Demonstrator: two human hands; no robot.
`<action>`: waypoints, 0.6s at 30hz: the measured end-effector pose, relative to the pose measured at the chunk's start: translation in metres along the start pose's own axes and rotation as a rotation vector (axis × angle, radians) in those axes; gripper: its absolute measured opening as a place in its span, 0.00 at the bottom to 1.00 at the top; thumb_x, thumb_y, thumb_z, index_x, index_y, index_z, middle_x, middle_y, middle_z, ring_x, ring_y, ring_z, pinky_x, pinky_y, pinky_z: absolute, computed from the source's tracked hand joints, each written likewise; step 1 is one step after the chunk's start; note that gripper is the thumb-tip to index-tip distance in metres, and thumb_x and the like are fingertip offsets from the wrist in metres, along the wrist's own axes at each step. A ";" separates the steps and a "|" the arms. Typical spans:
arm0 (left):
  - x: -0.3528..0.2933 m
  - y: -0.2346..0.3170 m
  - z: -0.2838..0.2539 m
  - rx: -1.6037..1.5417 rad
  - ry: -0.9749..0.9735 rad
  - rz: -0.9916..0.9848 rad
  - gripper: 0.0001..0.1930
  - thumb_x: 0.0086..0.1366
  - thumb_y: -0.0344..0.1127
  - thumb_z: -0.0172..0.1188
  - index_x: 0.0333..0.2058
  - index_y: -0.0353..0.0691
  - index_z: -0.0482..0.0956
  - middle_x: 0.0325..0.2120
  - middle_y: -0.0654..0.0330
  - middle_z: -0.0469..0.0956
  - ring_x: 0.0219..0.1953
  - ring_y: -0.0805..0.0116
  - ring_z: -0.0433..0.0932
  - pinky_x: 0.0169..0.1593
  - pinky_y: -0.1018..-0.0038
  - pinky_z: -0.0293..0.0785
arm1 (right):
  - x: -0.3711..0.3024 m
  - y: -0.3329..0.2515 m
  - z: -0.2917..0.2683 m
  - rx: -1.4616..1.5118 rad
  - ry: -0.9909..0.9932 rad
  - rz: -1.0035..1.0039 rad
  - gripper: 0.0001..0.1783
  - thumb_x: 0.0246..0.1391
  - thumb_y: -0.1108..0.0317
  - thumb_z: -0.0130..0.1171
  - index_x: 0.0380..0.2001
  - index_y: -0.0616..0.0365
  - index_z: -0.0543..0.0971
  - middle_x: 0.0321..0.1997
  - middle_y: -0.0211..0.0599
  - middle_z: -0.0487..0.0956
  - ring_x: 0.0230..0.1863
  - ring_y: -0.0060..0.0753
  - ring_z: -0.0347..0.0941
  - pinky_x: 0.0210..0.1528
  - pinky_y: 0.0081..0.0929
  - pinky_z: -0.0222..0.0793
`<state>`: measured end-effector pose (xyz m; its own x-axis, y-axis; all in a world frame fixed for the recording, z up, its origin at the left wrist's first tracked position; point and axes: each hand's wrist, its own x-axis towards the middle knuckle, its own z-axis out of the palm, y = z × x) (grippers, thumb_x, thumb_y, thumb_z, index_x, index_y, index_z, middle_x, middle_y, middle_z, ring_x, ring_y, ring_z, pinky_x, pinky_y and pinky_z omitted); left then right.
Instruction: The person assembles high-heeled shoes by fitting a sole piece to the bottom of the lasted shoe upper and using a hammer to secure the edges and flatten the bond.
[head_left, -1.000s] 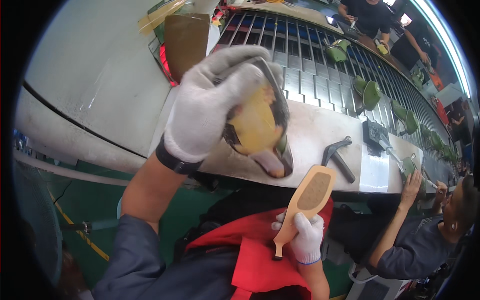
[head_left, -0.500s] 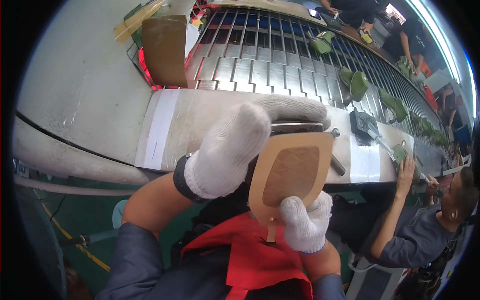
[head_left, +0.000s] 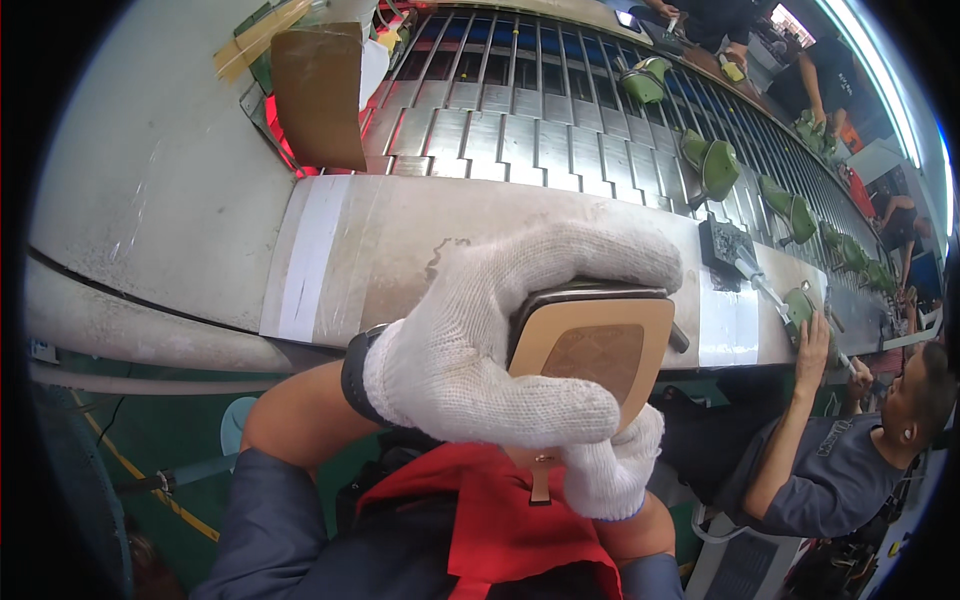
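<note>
Both my hands wear white knit gloves. My left hand point(head_left: 500, 350) wraps over the toe end of a shoe point(head_left: 595, 355) held sole-up, its tan sole with a darker square patch facing me. Below it my right hand point(head_left: 610, 465) grips the shoe's rear part, where a thin tan heel points down toward my red apron point(head_left: 500, 530). A black band sits on my left wrist. The shoe is held just above the front edge of the grey work ledge point(head_left: 400, 250).
A slatted metal conveyor point(head_left: 520, 110) runs behind the ledge, carrying several green shoe lasts point(head_left: 715, 165). A brown cardboard piece point(head_left: 320, 95) stands at the left. A seated person in a grey shirt point(head_left: 830, 470) works at the right; others stand farther along.
The shoe has come closer and lower toward my lap. My left hand has closed further around its toe end while the right hand keeps hold below.
</note>
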<state>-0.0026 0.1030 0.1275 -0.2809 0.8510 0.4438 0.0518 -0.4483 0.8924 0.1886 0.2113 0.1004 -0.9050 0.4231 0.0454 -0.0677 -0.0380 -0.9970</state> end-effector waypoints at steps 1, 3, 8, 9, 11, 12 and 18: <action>-0.001 0.002 0.003 -0.037 0.024 -0.019 0.42 0.61 0.41 0.75 0.70 0.26 0.73 0.66 0.40 0.79 0.69 0.52 0.79 0.72 0.55 0.77 | -0.002 0.000 -0.002 0.000 0.000 0.000 0.11 0.65 0.72 0.64 0.40 0.69 0.91 0.32 0.39 0.91 0.32 0.26 0.87 0.37 0.27 0.82; -0.001 0.005 0.009 -0.074 0.047 -0.037 0.38 0.65 0.40 0.72 0.70 0.26 0.73 0.66 0.40 0.79 0.69 0.51 0.80 0.72 0.54 0.76 | -0.005 -0.001 -0.009 0.003 -0.082 0.090 0.31 0.70 0.52 0.67 0.59 0.74 0.83 0.53 0.49 0.90 0.55 0.39 0.88 0.58 0.37 0.85; -0.003 0.006 0.011 -0.111 0.053 -0.034 0.28 0.75 0.36 0.58 0.69 0.25 0.74 0.65 0.37 0.80 0.68 0.49 0.80 0.73 0.54 0.75 | -0.009 -0.001 -0.011 -0.017 -0.081 0.165 0.35 0.69 0.50 0.67 0.63 0.74 0.80 0.57 0.50 0.88 0.59 0.41 0.86 0.63 0.39 0.83; -0.004 0.007 0.012 -0.109 0.056 -0.035 0.28 0.75 0.36 0.58 0.69 0.25 0.74 0.65 0.37 0.80 0.68 0.49 0.80 0.73 0.54 0.75 | -0.009 -0.002 -0.011 -0.004 -0.086 0.169 0.36 0.69 0.49 0.67 0.63 0.74 0.79 0.57 0.50 0.88 0.59 0.41 0.87 0.63 0.39 0.83; -0.005 0.009 0.016 -0.148 0.089 -0.064 0.28 0.75 0.35 0.58 0.68 0.25 0.74 0.64 0.38 0.81 0.68 0.50 0.80 0.73 0.54 0.76 | -0.009 -0.003 -0.010 0.002 -0.095 0.156 0.35 0.69 0.50 0.67 0.63 0.74 0.80 0.57 0.50 0.88 0.59 0.42 0.86 0.63 0.39 0.83; -0.005 0.011 0.016 -0.150 0.089 -0.064 0.28 0.75 0.35 0.58 0.68 0.25 0.74 0.64 0.38 0.81 0.68 0.50 0.80 0.73 0.54 0.76 | -0.008 -0.004 -0.011 0.005 -0.101 0.144 0.34 0.69 0.51 0.67 0.62 0.75 0.80 0.57 0.50 0.88 0.59 0.42 0.86 0.63 0.39 0.83; 0.006 0.028 0.019 -0.037 0.127 -0.143 0.25 0.77 0.37 0.53 0.63 0.23 0.81 0.63 0.41 0.82 0.66 0.55 0.82 0.72 0.60 0.75 | -0.004 -0.021 -0.012 -0.075 -0.081 0.214 0.29 0.65 0.59 0.62 0.58 0.76 0.82 0.52 0.53 0.89 0.52 0.42 0.89 0.56 0.39 0.86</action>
<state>0.0150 0.1008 0.1563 -0.4018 0.8662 0.2971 -0.0317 -0.3374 0.9408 0.1993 0.2215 0.1204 -0.9262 0.3385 -0.1658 0.1582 -0.0502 -0.9861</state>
